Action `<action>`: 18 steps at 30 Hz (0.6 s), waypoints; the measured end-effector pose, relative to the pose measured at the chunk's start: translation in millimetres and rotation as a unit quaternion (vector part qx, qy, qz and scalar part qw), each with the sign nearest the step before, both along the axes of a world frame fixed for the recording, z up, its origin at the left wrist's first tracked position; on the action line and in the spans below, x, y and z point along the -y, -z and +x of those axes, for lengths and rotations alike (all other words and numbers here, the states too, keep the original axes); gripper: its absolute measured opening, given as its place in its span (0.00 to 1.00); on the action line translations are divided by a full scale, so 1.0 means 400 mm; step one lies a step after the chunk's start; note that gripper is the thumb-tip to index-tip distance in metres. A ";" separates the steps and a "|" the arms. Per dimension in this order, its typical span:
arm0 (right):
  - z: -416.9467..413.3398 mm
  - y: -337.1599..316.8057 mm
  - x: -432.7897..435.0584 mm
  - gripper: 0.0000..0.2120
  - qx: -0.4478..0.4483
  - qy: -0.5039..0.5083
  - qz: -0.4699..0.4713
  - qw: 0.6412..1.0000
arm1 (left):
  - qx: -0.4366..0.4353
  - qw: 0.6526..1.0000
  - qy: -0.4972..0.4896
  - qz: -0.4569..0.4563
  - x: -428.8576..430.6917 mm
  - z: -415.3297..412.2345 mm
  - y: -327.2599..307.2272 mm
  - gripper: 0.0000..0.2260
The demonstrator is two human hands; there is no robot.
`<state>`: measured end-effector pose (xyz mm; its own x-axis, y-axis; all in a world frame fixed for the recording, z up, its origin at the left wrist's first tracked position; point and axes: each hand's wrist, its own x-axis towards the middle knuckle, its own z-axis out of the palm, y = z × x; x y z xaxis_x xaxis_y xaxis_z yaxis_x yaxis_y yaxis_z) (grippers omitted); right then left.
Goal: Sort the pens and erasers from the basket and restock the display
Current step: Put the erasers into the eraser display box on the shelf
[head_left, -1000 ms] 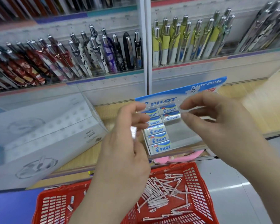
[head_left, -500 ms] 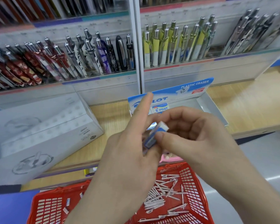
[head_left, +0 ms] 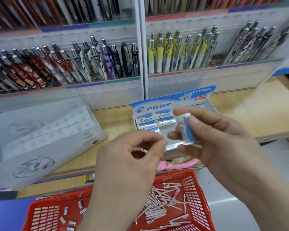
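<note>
Header card (head_left: 173, 101) of the display box: "PILOT" in blue at left, "PLASTIC ERASER" in white at top right; the red tag under that is too blurred. Boxed erasers (head_left: 163, 115): "PILOT" on each sleeve. The eraser (head_left: 187, 129) in my right hand (head_left: 223, 140) has blue lettering, unreadable.

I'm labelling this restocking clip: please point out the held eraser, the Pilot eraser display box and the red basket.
held eraser (head_left: 186, 130): head view, on its blue-and-white sleeve.
Pilot eraser display box (head_left: 157, 105): head view, on its blue header card.
red basket (head_left: 196, 194): head view, on its right side wall.
</note>
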<state>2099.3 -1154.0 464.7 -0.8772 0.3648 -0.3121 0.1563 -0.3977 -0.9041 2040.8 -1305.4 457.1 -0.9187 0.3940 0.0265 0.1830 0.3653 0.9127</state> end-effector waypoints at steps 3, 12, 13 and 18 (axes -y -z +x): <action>-0.010 0.003 -0.030 0.09 0.063 0.020 0.173 0.983 | -0.127 0.982 0.000 -0.136 0.014 -0.049 0.038 0.08; -0.087 0.031 -0.068 0.07 0.161 -0.094 0.392 0.901 | -0.193 0.935 0.102 -0.280 -0.017 -0.086 0.075 0.19; -0.093 0.038 -0.067 0.06 0.166 -0.097 0.392 0.900 | -0.188 0.938 0.102 -0.271 -0.016 -0.087 0.078 0.18; -0.109 0.066 -0.051 0.05 0.184 -0.071 0.489 0.850 | -0.156 0.966 0.064 -0.196 -0.017 -0.086 0.104 0.12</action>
